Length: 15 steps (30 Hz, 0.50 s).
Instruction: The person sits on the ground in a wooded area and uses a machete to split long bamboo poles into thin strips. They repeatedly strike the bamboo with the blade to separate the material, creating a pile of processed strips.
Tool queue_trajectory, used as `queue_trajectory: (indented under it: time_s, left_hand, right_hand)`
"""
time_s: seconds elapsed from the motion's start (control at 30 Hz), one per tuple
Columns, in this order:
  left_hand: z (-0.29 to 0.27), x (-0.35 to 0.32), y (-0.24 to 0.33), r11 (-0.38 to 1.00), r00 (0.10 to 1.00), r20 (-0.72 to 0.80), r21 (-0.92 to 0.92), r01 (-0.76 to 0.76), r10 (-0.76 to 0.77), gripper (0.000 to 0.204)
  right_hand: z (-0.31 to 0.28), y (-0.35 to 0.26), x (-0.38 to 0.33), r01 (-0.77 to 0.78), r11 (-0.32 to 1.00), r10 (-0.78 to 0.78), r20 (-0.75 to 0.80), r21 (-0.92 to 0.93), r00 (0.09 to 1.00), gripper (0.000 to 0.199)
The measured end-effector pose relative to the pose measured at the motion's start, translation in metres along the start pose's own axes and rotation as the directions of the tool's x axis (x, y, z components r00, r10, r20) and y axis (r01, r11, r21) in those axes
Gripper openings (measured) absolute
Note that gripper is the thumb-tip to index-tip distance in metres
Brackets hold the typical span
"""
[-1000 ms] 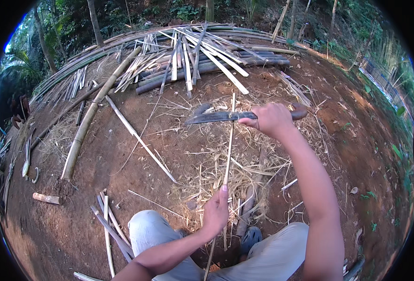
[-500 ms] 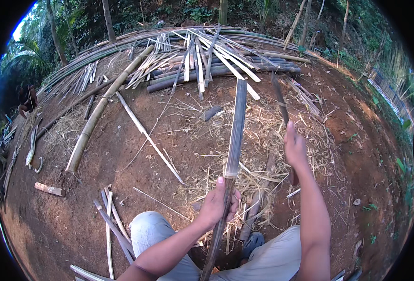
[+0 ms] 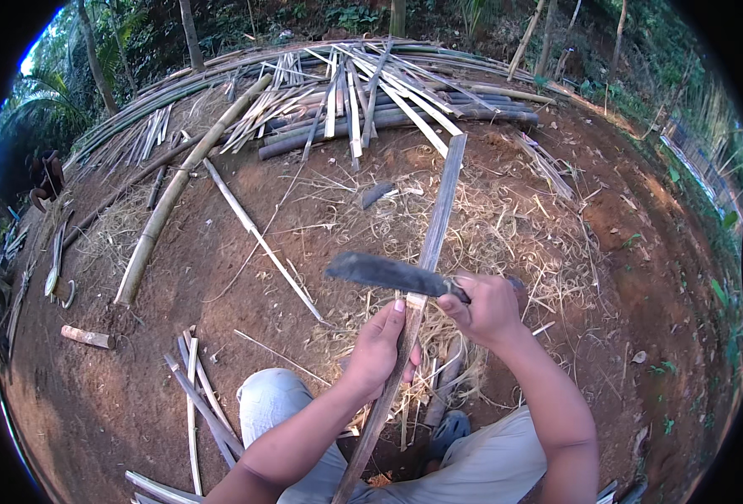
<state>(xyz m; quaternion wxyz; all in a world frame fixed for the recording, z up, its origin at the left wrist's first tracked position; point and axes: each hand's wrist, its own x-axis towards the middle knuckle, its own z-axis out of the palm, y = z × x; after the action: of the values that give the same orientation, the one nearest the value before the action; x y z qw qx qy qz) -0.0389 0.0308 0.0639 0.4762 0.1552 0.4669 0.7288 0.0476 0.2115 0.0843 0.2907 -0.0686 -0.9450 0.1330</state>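
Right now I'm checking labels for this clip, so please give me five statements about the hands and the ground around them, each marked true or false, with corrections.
1. The right hand grips a broad-bladed knife. True.
2. The left hand is empty. False: it holds a long, flat bamboo strip.
3. The knife's blade points toward the right side of the picture. False: it points toward the left side.
4. Curly shavings lie on the ground beyond the hands. True.
5. A short cut piece of wood lies at the far right of the picture. False: it lies toward the left side.
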Motion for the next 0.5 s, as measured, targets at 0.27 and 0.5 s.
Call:
queue_trajectory:
  time_s: [0.27, 0.5]
  left_hand:
    - [-0.004, -0.009, -0.023, 0.931, 0.956, -0.227, 0.352, -0.098, 0.187, 0.034]
    - [0.019, -0.039, -0.025, 0.889, 0.976, -0.120, 0.444, -0.111, 0.182, 0.039]
  right_hand:
    - [0.018, -0.027, -0.006, 0.180, 0.981, -0.172, 0.108, -0.066, 0.979, 0.070]
    - [-0.005, 0.033, 0.035, -0.069, 0.996, 0.078, -0.213, 0.051, 0.974, 0.078]
